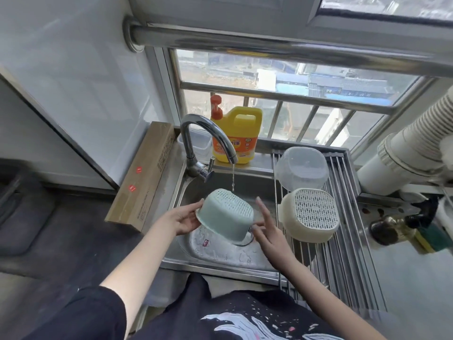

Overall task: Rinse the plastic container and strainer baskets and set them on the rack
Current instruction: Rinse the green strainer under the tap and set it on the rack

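Note:
A pale green strainer basket (226,214) is tipped bottom-up over the steel sink (220,256), just under the thin stream from the tap (208,133). My left hand (182,218) grips its rim on the left. My right hand (266,229) touches its right side with fingers spread. On the roll-up rack (348,241) to the right, a cream strainer basket (310,214) lies upside down. Behind it, a clear plastic container (301,168) also rests upside down.
A yellow detergent bottle (239,133) stands on the sill behind the tap. A long cardboard box (143,177) lies left of the sink. White ribbed duct (416,146) and a dark bottle (392,229) sit at right. A barred window is behind.

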The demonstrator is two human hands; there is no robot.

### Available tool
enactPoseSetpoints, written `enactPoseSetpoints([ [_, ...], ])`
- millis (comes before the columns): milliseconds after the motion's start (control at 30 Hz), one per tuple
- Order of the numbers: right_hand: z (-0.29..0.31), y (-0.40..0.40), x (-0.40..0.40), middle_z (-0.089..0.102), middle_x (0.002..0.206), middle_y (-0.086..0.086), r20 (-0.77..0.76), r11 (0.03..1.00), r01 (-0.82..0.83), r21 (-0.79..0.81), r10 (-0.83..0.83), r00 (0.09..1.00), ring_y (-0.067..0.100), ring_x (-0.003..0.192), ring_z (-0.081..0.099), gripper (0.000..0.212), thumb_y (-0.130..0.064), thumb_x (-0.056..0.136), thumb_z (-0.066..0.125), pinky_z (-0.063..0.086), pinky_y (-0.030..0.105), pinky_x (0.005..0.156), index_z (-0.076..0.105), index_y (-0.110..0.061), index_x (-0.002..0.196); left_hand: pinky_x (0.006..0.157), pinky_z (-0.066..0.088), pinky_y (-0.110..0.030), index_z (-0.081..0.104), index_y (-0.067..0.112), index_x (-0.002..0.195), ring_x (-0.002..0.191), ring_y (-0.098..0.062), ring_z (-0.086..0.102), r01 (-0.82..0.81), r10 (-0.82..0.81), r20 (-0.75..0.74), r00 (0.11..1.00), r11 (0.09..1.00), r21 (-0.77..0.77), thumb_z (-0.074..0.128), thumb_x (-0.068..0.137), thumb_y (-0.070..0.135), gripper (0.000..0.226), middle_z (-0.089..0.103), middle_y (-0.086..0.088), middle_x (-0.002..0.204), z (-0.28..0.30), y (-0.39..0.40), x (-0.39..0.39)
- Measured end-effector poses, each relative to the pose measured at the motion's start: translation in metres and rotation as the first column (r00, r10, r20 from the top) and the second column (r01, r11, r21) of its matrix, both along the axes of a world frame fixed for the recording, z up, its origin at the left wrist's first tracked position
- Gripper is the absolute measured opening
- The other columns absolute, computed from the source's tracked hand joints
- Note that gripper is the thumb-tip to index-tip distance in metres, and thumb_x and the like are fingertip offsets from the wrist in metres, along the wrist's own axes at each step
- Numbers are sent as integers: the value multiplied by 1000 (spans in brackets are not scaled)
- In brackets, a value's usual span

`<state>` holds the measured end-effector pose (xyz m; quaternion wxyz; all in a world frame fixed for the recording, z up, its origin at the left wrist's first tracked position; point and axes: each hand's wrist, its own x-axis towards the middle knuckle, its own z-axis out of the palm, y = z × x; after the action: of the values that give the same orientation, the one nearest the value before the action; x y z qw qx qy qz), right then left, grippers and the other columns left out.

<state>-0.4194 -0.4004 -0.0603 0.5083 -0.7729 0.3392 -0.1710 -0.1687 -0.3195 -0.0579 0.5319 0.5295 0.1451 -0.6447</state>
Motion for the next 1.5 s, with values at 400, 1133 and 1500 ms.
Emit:
enactPoseSetpoints([
  [400, 1, 9, 15, 35, 149, 9, -185, 586, 402, 703, -395, 900, 29, 127, 46, 75, -51, 88, 58, 45, 53, 92, 19, -26, 147, 81, 55, -48, 76, 22, 101, 90, -27, 70, 2, -3, -1, 1000, 927, -376, 96, 42, 14, 63, 71, -9, 105, -7, 21, -32],
  [1133, 28, -28, 22, 72, 108, 8, -78, 606, 356, 711, -435, 897, 31, 104, 66, 102, -76, 42, 75, 52, 54, 89, 58, -9, 117, 96, 46, -41, 48, 12, 135, 100, -26, 61, 104, -70, 225, 972, 984, -142, 54, 88, 51, 61, 60, -12, 116, 22, 32, -22],
  [1500, 31, -22, 19, 70, 113, 9, 41, 690, 198, 697, -313, 949, 27, 103, 68, 74, -65, 70, 69, 55, 48, 85, 59, -11, 121, 72, 57, -37, 60, 11, 116, 94, -24, 68, 422, -259, 552, 793, 887, -190, 75, 67, 40, 60, 68, -15, 114, 47, 9, -60],
])
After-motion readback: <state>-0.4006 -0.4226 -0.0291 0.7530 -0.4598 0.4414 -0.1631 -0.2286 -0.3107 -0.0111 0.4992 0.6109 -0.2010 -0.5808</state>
